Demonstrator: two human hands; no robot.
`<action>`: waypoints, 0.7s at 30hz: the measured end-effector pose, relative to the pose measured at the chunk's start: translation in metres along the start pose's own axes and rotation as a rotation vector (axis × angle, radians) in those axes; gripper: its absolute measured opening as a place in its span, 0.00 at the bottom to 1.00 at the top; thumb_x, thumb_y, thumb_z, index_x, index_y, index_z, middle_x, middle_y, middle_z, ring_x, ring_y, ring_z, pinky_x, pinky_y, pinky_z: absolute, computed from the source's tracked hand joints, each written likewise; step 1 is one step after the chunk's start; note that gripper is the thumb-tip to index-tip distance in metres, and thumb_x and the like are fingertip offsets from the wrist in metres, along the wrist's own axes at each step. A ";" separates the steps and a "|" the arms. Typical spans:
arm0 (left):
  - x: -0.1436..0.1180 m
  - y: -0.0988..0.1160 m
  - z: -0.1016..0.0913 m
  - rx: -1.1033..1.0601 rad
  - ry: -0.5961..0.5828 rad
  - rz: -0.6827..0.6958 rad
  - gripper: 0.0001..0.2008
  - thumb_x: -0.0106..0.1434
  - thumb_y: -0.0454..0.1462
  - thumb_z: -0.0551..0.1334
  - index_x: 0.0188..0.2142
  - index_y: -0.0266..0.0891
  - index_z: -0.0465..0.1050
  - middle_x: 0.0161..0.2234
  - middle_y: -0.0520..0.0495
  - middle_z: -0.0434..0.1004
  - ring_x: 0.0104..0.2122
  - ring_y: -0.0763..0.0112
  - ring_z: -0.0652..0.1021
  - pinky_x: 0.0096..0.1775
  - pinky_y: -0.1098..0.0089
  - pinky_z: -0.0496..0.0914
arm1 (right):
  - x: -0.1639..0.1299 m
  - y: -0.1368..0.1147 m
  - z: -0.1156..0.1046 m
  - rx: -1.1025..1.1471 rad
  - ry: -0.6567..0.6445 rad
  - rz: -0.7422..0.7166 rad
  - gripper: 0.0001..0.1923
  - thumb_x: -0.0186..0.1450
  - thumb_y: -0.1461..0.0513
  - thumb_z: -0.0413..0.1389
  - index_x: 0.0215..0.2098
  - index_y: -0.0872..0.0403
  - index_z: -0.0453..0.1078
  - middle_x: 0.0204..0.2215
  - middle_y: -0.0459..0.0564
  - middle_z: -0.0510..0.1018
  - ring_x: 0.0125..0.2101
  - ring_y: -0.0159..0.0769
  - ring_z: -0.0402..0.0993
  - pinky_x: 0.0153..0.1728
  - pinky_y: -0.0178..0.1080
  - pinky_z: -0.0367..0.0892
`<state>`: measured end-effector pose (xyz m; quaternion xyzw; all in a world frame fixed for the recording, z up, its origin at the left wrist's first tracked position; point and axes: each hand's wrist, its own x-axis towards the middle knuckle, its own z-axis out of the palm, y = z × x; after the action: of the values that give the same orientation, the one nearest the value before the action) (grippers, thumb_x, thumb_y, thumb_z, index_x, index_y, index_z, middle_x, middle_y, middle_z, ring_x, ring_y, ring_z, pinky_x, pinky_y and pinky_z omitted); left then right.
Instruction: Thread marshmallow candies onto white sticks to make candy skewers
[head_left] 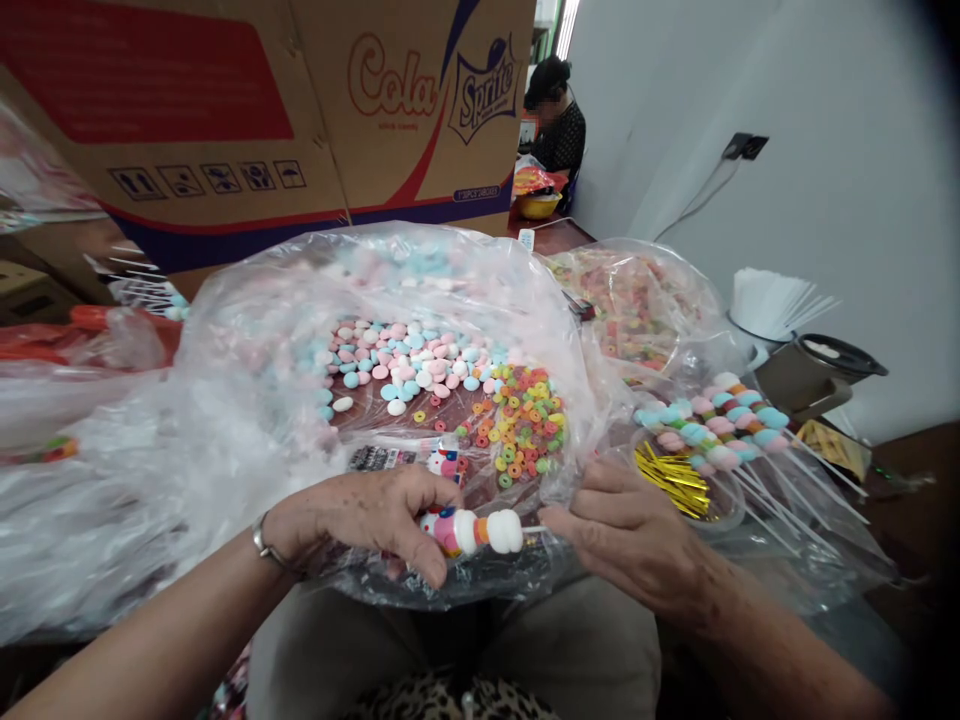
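Item, lower centre: candy skewer [476, 531], pinched in my left hand [360, 520]; my right hand [630, 530] seemingly grips its stick end. Upper left: carton [300, 100] printed "Cola", "Sprite".

Plastic bag [247, 400] — clear, glossy, crinkled; cardboard box [225, 110] — matt, printed; twist ties [671, 480] shiny gold foil.

both forearms reach in from the lower corners and meet at the middle. the left hand [367, 515] lies palm down, fingers curled, thumb and forefinger pinched together, a band on its wrist. the right hand [626, 535] faces it, fingers bent, fingertips pinched close.
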<state>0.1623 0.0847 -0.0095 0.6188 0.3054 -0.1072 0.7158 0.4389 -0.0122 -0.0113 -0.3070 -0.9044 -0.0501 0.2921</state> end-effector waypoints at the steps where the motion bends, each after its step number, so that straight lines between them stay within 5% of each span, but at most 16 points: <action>1: 0.001 -0.001 0.001 -0.001 -0.001 -0.003 0.27 0.40 0.49 0.79 0.35 0.40 0.73 0.26 0.57 0.72 0.22 0.74 0.70 0.23 0.75 0.68 | 0.001 0.000 0.000 0.008 -0.002 -0.026 0.09 0.71 0.68 0.52 0.46 0.57 0.72 0.23 0.44 0.73 0.27 0.35 0.64 0.34 0.39 0.61; 4: 0.002 0.001 0.004 0.092 0.020 0.020 0.25 0.44 0.50 0.78 0.35 0.41 0.72 0.24 0.57 0.71 0.21 0.73 0.70 0.24 0.73 0.66 | 0.005 -0.003 0.002 0.046 -0.047 -0.003 0.09 0.70 0.69 0.51 0.42 0.56 0.72 0.23 0.45 0.74 0.27 0.35 0.64 0.31 0.38 0.60; 8: 0.000 0.008 0.008 0.324 0.099 0.142 0.21 0.52 0.51 0.74 0.37 0.42 0.75 0.27 0.54 0.74 0.27 0.67 0.73 0.27 0.72 0.64 | 0.009 -0.010 0.001 0.135 -0.110 0.198 0.13 0.71 0.68 0.47 0.33 0.54 0.71 0.23 0.46 0.74 0.27 0.35 0.67 0.30 0.37 0.61; 12: 0.000 0.007 0.011 0.640 0.284 0.271 0.17 0.56 0.40 0.73 0.45 0.43 0.75 0.34 0.51 0.79 0.33 0.62 0.76 0.31 0.71 0.63 | 0.014 -0.015 -0.006 0.349 -0.266 0.526 0.14 0.71 0.65 0.47 0.29 0.53 0.70 0.23 0.43 0.72 0.25 0.31 0.67 0.27 0.34 0.59; 17: 0.001 0.000 0.014 0.891 0.365 0.365 0.11 0.65 0.34 0.64 0.47 0.42 0.70 0.34 0.50 0.79 0.29 0.65 0.76 0.31 0.69 0.60 | 0.018 -0.014 -0.013 0.705 -0.368 0.978 0.12 0.66 0.61 0.50 0.27 0.53 0.70 0.19 0.40 0.65 0.22 0.29 0.60 0.23 0.32 0.54; 21: 0.000 -0.004 0.016 1.000 0.425 0.437 0.13 0.66 0.33 0.61 0.50 0.42 0.68 0.35 0.48 0.78 0.31 0.63 0.75 0.31 0.68 0.59 | 0.019 -0.018 -0.007 0.795 -0.354 1.032 0.11 0.65 0.62 0.50 0.26 0.54 0.70 0.19 0.40 0.64 0.22 0.29 0.59 0.23 0.32 0.55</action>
<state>0.1649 0.0684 -0.0121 0.9380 0.2197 0.0382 0.2654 0.4199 -0.0191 0.0067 -0.5725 -0.6258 0.4835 0.2166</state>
